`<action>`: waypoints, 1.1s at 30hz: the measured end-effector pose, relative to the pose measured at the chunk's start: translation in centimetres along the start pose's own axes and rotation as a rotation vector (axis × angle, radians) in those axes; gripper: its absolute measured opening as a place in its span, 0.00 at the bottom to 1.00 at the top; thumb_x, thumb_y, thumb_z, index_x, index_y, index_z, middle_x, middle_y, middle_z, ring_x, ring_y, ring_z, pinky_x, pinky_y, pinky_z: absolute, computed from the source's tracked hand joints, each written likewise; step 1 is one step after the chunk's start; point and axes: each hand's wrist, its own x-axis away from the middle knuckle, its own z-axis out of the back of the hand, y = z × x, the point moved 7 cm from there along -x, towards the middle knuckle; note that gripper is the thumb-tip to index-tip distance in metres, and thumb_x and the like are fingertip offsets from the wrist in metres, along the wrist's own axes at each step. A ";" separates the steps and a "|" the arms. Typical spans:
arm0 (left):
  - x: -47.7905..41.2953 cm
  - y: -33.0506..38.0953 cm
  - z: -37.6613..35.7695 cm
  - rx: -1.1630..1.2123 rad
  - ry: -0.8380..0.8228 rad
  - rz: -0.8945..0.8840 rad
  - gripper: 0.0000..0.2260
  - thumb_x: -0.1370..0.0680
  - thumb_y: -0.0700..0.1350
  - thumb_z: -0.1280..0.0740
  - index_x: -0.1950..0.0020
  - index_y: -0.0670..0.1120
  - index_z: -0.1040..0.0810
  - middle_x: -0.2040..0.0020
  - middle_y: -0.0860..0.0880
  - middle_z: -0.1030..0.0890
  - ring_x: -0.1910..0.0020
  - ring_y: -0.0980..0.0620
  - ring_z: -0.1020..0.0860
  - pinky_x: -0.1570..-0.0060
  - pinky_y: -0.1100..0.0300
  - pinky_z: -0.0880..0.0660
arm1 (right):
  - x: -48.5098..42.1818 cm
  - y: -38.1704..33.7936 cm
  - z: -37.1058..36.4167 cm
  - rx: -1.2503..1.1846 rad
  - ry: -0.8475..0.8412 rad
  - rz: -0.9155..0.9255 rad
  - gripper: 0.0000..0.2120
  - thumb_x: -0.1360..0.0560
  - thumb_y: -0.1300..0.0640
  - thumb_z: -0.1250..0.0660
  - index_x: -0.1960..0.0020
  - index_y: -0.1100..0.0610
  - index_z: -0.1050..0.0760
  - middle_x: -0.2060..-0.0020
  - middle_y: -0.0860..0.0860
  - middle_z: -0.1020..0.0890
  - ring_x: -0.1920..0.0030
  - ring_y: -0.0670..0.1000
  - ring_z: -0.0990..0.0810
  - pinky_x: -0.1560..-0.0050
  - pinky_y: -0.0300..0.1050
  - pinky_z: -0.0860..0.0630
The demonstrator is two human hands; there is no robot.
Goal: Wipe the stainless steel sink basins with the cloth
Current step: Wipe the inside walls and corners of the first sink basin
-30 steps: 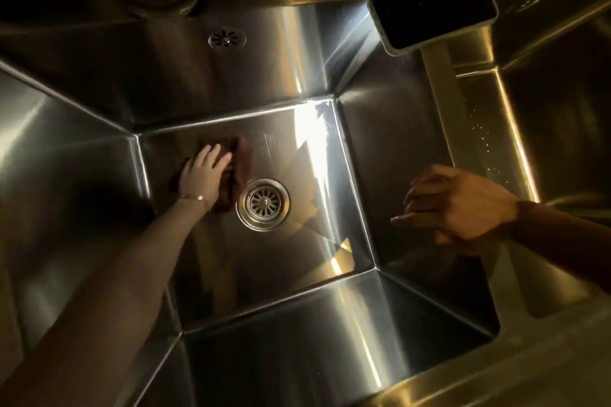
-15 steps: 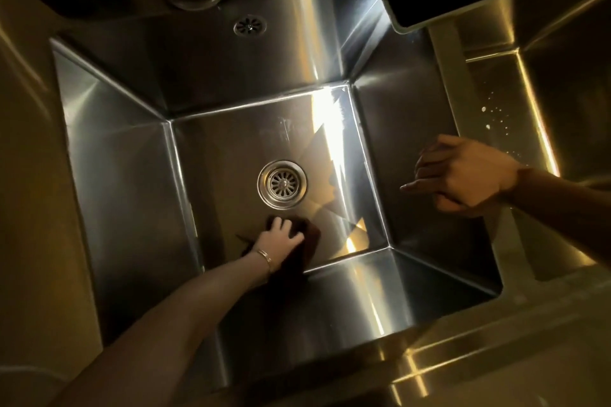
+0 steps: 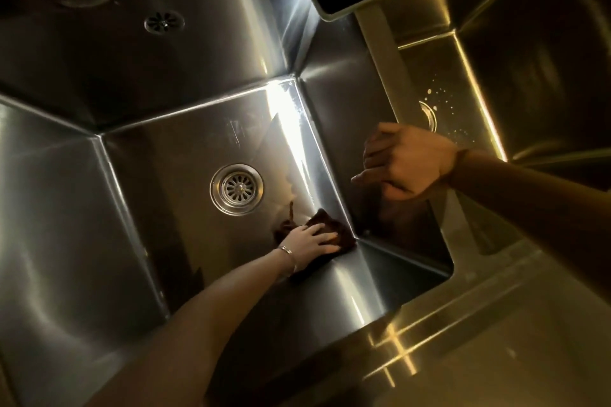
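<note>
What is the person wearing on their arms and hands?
No gloves and no sleeves show: both arms are bare as far as the picture reaches. The left hand has a thin silvery bracelet at its wrist. The right hand has a thin dark band round its wrist, too dim to tell what kind.
</note>
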 end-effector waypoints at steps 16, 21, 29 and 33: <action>16.7 -0.1 2.9 0.518 -0.021 0.165 0.29 0.28 0.31 0.42 0.32 0.55 0.29 0.27 0.54 0.35 0.31 0.48 0.32 0.33 0.55 0.35 | 0.1 -0.4 -0.6 0.100 -0.324 -0.186 0.22 0.24 0.51 0.41 0.30 0.51 0.31 0.42 0.52 0.21 0.36 0.54 0.28 0.35 0.50 0.39; 19.6 4.7 10.5 0.475 0.099 0.034 0.26 0.25 0.33 0.42 0.31 0.54 0.30 0.26 0.54 0.37 0.32 0.48 0.31 0.36 0.52 0.30 | 1.4 -4.5 5.9 0.078 0.102 -0.317 0.23 0.36 0.59 0.25 0.41 0.56 0.21 0.48 0.56 0.17 0.44 0.58 0.20 0.45 0.54 0.26; 22.2 9.2 17.5 0.293 0.239 -0.016 0.26 0.25 0.35 0.42 0.30 0.56 0.32 0.25 0.55 0.40 0.29 0.49 0.37 0.34 0.52 0.32 | 12.8 -11.0 10.0 0.014 0.241 -0.687 0.21 0.41 0.62 0.21 0.49 0.55 0.18 0.51 0.56 0.17 0.48 0.58 0.18 0.51 0.57 0.22; 21.2 10.2 21.1 0.329 0.425 0.034 0.22 0.24 0.35 0.40 0.32 0.50 0.28 0.26 0.51 0.39 0.31 0.48 0.35 0.34 0.52 0.33 | 17.4 -13.6 10.0 -0.019 0.244 -0.796 0.23 0.45 0.64 0.19 0.51 0.53 0.17 0.52 0.54 0.17 0.52 0.57 0.17 0.56 0.54 0.19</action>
